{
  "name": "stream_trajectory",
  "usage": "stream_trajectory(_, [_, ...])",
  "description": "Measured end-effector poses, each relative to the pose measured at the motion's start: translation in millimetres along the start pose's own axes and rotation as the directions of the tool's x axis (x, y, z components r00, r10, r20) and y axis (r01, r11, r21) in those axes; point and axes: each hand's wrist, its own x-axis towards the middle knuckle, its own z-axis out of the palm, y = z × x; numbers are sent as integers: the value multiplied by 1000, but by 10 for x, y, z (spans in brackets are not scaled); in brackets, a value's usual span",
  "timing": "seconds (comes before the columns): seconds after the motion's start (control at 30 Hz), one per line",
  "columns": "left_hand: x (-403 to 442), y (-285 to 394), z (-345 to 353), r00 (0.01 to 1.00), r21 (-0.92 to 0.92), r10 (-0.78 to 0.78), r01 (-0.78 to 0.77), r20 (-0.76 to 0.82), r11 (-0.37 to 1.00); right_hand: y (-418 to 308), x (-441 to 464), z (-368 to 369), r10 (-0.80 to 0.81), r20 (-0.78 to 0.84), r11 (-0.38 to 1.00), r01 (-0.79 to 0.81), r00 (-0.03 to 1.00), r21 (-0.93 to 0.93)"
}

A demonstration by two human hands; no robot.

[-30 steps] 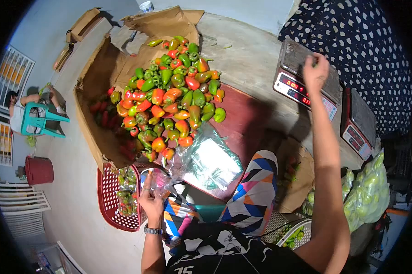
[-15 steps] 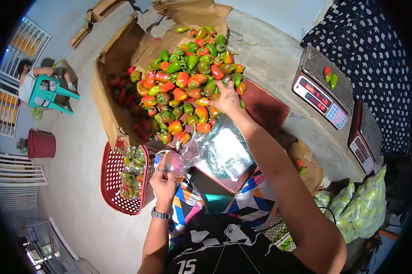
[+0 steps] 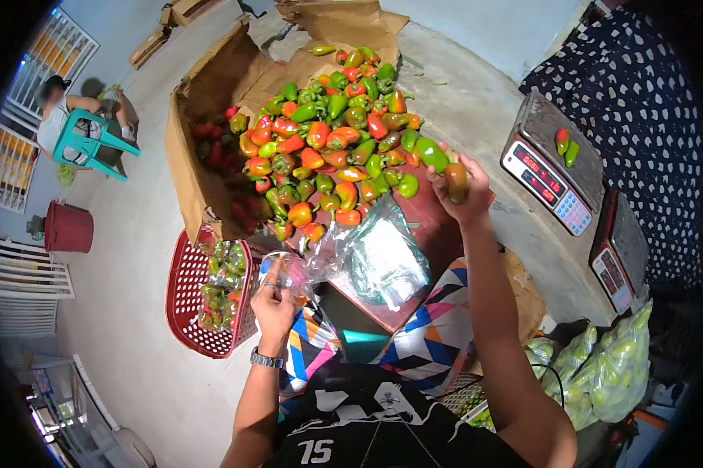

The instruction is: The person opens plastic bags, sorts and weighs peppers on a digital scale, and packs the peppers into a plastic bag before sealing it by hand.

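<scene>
Your right hand [image 3: 467, 191] is gripping two peppers, one green pepper [image 3: 432, 154] and one brownish pepper [image 3: 456, 182], and is hovering beside the right edge of a large pepper pile [image 3: 332, 140]. The pile, mixing red, orange and green, is spreading from an opened cardboard box [image 3: 181, 168] onto a dark red board [image 3: 437, 222]. Your left hand [image 3: 273, 310], wearing a metal watch [image 3: 266, 358], is holding a clear plastic bag [image 3: 295, 274] near your lap. Between your hands, a plastic-wrapped stack [image 3: 386, 261] is lying on the board. At lower left, a red basket [image 3: 181, 304] is holding bagged peppers [image 3: 220, 304]. To the right, a digital scale [image 3: 545, 175] is bearing a red-and-green pepper [image 3: 562, 140] and a green one, and is standing near a second scale [image 3: 614, 273]. At far left, a person [image 3: 55, 113] is sitting on a teal chair [image 3: 77, 139].
</scene>
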Motion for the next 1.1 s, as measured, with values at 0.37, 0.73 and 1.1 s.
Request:
stream_trajectory(0.37, [33, -143, 13, 1000, 34, 30, -30, -6, 999, -1943, -802, -1004, -587, -361, 807, 490, 725, -330])
stream_trajectory(0.73, [51, -15, -8, 999, -50, -39, 39, 11, 998, -3628, -865, -1849, -875, -436, 472, 171, 210, -865])
stream_trajectory(1.1, [69, -13, 19, 1000, -125, 6, -5, 6, 992, -3250, -637, -1509, -892, -447, 446, -305, -70, -842])
